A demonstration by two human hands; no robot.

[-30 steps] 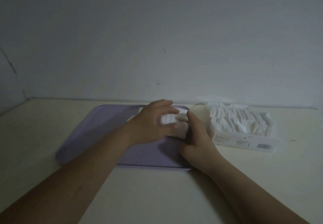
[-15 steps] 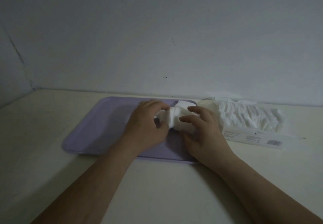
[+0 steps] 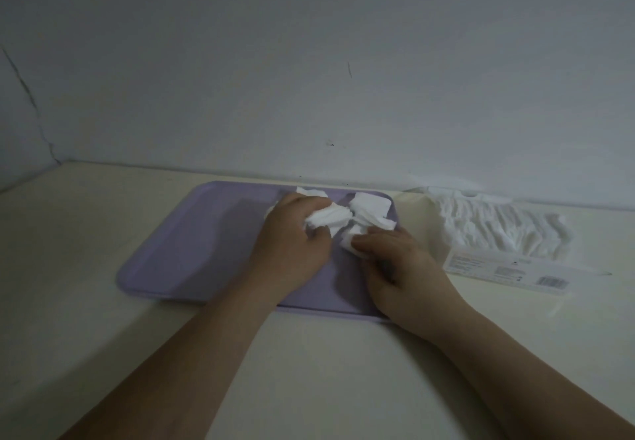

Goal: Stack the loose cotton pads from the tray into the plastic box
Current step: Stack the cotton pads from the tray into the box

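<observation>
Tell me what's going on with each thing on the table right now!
Lilac rectangular plastic tray: flat on table, pads at far right.
Loose white cotton pads: jumbled on tray.
Clear plastic box: open, holding white pads.
Left hand: gripping a bunch of pads.
Right hand: pinching pads.

- The left hand [image 3: 292, 243] now bunches a wad of cotton pads [image 3: 328, 218].
- The right hand [image 3: 400, 267] has parted from it, pinching separate pads.
</observation>
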